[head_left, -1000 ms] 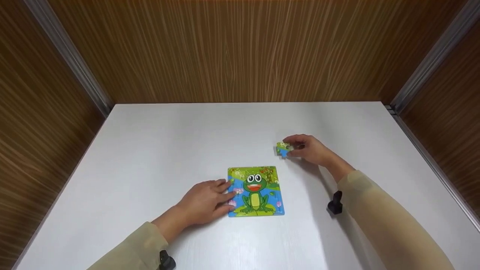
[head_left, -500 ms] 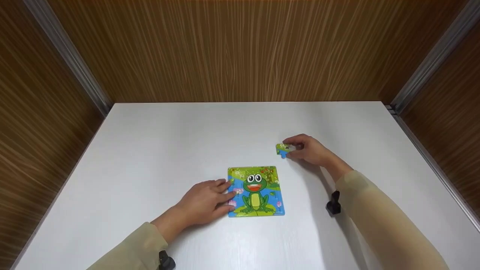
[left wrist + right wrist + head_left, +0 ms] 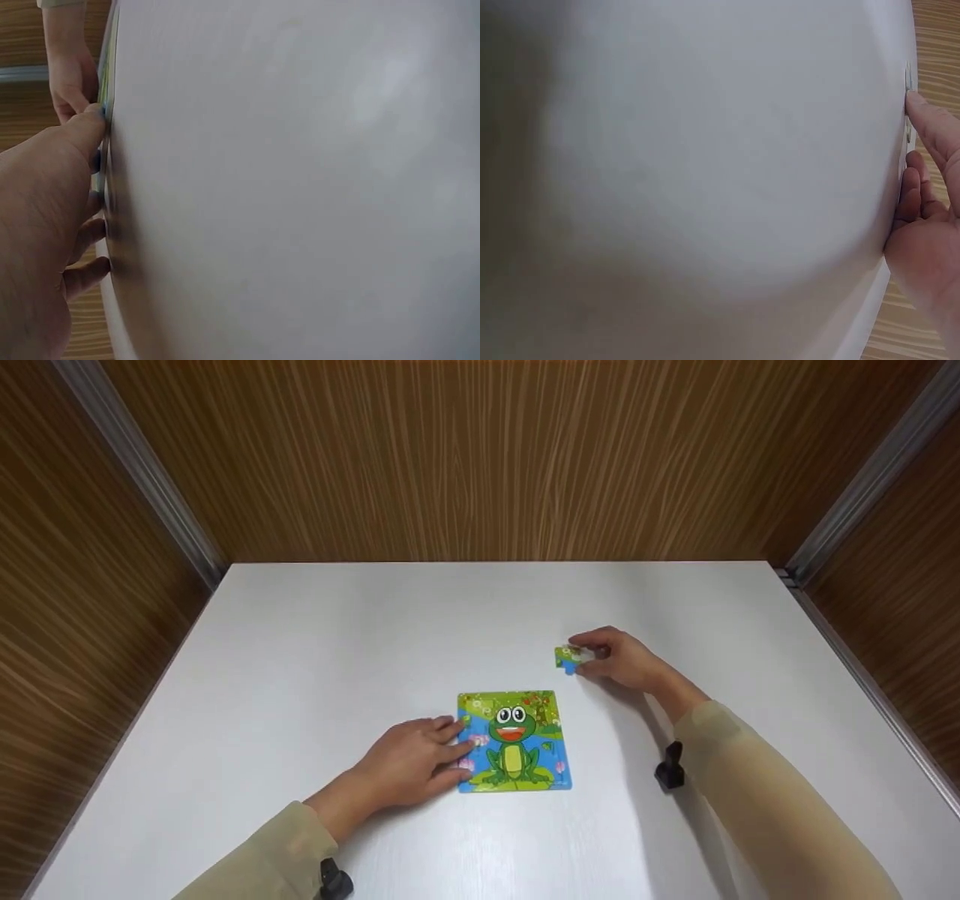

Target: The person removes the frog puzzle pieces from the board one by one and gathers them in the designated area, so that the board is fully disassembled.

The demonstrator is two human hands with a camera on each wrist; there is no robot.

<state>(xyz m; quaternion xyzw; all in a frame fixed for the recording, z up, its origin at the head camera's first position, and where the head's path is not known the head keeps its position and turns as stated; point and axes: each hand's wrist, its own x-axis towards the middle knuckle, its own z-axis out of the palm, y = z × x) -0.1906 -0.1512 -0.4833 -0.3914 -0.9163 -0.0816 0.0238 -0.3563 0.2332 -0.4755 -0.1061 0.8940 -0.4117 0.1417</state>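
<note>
A square frog jigsaw puzzle (image 3: 513,742) lies on the white table in front of me, its picture facing up. My left hand (image 3: 412,761) rests at the puzzle's left side, fingers spread and their tips over its edge. Beyond the puzzle's upper right corner, my right hand (image 3: 622,661) pinches a small green and blue jigsaw piece (image 3: 567,658) between thumb and fingers. White flowers show on that piece, and a blue tab points toward me. Part of its right side is hidden by the hand. In the right wrist view the piece appears only as a thin edge near the thumb.
The white table (image 3: 337,637) spreads around both hands. A wood-grain panel (image 3: 480,457) rises at its back, with more panels and metal rails at both sides. Small black devices (image 3: 670,769) hang at the sleeves' cuffs.
The jigsaw piece looked slightly raised at its left edge a second ago and now lies flatter, the right hand still on it. The left hand and frog puzzle have stayed in place.
</note>
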